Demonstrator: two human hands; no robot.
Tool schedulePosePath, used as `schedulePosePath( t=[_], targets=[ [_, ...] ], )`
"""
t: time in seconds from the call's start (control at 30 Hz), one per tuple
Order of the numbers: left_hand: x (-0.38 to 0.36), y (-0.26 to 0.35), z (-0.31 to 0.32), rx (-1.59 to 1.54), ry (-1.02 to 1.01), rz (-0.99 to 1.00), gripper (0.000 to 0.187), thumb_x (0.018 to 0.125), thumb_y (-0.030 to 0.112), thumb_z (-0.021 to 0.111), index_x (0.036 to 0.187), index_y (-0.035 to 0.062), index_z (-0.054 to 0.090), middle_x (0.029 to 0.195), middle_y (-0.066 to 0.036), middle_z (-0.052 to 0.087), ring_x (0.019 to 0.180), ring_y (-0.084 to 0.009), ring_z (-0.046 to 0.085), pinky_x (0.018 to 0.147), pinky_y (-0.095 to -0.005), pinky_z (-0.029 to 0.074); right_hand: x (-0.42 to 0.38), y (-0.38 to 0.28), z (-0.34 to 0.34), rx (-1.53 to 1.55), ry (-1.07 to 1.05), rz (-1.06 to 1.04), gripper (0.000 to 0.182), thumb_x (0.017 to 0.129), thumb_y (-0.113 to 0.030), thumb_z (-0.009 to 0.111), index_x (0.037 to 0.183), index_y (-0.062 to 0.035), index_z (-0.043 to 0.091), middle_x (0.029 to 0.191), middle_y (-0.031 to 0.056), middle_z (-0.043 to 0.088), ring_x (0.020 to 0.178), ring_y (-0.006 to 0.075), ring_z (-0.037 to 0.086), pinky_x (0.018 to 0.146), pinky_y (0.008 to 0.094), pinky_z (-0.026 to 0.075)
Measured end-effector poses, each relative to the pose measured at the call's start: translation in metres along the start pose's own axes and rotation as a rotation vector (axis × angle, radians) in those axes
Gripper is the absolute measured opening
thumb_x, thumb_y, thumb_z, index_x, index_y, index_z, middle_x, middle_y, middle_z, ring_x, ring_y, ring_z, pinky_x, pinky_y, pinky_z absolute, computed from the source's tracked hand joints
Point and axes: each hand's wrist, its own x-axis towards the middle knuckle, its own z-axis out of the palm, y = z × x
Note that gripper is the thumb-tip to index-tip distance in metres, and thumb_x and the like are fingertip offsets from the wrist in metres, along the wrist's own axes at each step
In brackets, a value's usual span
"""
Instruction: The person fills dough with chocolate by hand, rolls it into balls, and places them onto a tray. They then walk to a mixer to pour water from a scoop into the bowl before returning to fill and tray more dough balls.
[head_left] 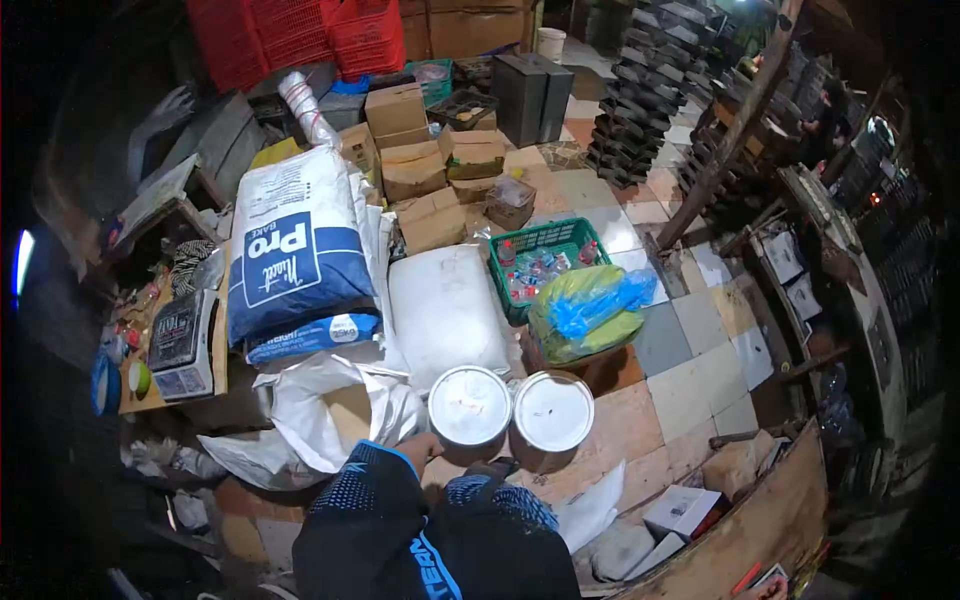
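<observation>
Beside the left white-lidded bucket, bare skin that looks like my left hand comes out past the blue hem of my dark clothing. Its fingers do not show clearly. In front of the two buckets, a small dark shape that may be my right hand lies in shadow, and I cannot make out its fingers or anything in them. Close to the first bucket stands a second lidded bucket. To the left, an open white sack shows tan contents.
Blue-and-white sacks are stacked behind the open one, next to a plain white sack. A green crate holds bottles, with a yellow-green bag in front. Cardboard boxes, a slanted post and a wooden board surround the tiled floor.
</observation>
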Motion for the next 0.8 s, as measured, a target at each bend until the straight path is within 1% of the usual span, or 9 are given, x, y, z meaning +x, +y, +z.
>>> schedulePosePath(
  t=[0.1,0.13,0.17,0.37,0.63,0.67,0.7,0.77,0.8],
  targets=[
    [0.051,0.051,0.029,-0.188,-0.264,-0.359,0.033,0.074,0.041,0.062,0.078,0.0087,0.066,0.067,-0.011,0.061,0.057,-0.0266,0.056,0.053,-0.0398,0.041,0.018,-0.002,0.067,0.101,-0.071,-0.02,0.03,0.09,-0.03,0.059,0.077,-0.0035,0.066,0.07,0.0133,0.058,0.059,0.0306,0.052,0.056,0.0397,0.044],
    [0.012,0.158,-0.011,-0.104,-0.485,-0.531,0.056,0.077,0.055,0.056,0.115,0.0138,0.06,0.117,-0.012,0.058,0.097,-0.026,0.057,0.085,-0.04,0.046,0.018,0.004,0.082,0.103,-0.093,-0.016,0.03,0.09,-0.03,0.059,0.077,-0.0035,0.066,0.07,0.0133,0.058,0.059,0.0306,0.052,0.056,0.0397,0.044],
    [0.016,0.201,-0.015,-0.154,-0.61,-0.531,0.061,0.077,0.057,0.057,0.12,0.0141,0.059,0.121,-0.011,0.058,0.1,-0.0283,0.057,0.085,-0.0416,0.046,0.019,0.012,0.099,0.088,-0.12,-0.004,0.031,0.089,-0.032,0.06,0.077,-0.0038,0.066,0.071,0.0131,0.059,0.061,0.0307,0.053,0.057,0.0395,0.045],
    [0.16,0.297,0.065,0.15,-0.057,0.179,0.041,0.075,0.046,0.057,0.093,0.011,0.07,0.094,-0.016,0.068,0.092,-0.0372,0.062,0.082,-0.0412,0.049,-0.002,0.152,0.241,0.184,-0.263,0.083,0.027,0.09,-0.03,0.058,0.089,-0.0031,0.064,0.083,0.0102,0.058,0.072,0.0238,0.056,0.065,0.0342,0.047],
    [0.283,0.404,0.104,0.473,-0.321,0.01,0.055,0.085,0.056,0.046,0.097,0.0091,0.071,0.108,-0.016,0.065,0.098,-0.0332,0.062,0.087,-0.0405,0.048,0.067,0.286,0.336,0.157,-0.235,0.28,0.022,0.09,-0.02,0.058,0.095,0.0011,0.057,0.085,0.0095,0.051,0.081,0.0222,0.052,0.072,0.032,0.044],
    [0.308,0.395,0.107,0.598,-0.414,0.363,0.045,0.088,0.047,0.048,0.104,0.0107,0.069,0.102,-0.014,0.067,0.093,-0.0308,0.063,0.082,-0.0394,0.05,0.071,0.329,0.34,0.121,-0.488,0.535,0.021,0.092,-0.021,0.054,0.094,-0.0011,0.058,0.085,0.0075,0.051,0.076,0.0209,0.051,0.071,0.031,0.044],
    [0.305,0.409,0.108,0.366,-0.479,0.279,0.04,0.084,0.04,0.054,0.112,0.0133,0.063,0.095,-0.015,0.065,0.088,-0.0278,0.063,0.078,-0.0417,0.05,0.027,0.423,0.372,1.01,-0.172,0.923,0.019,0.093,-0.02,0.053,0.097,-0.0016,0.057,0.085,0.0008,0.051,0.08,0.0125,0.049,0.073,0.0272,0.041],
    [0.313,0.451,0.101,0.097,-0.533,0.19,0.043,0.081,0.033,0.06,0.12,0.0155,0.058,0.087,-0.016,0.064,0.081,-0.0247,0.063,0.072,-0.0438,0.049,0.122,0.299,0.393,0.067,-0.224,0.515,0.029,0.092,-0.028,0.051,0.098,-0.0003,0.057,0.087,0.0024,0.053,0.082,0.0134,0.051,0.076,0.0279,0.042],
    [0.325,0.472,0.102,0.126,-0.531,0.219,0.041,0.081,0.032,0.06,0.119,0.0151,0.058,0.087,-0.016,0.064,0.08,-0.0246,0.062,0.071,-0.0434,0.049,0.073,0.368,0.453,0.854,0.118,0.845,0.034,0.09,-0.034,0.053,0.097,-0.0002,0.056,0.086,0.0029,0.053,0.082,0.0132,0.05,0.075,0.0282,0.042]
  ],
)
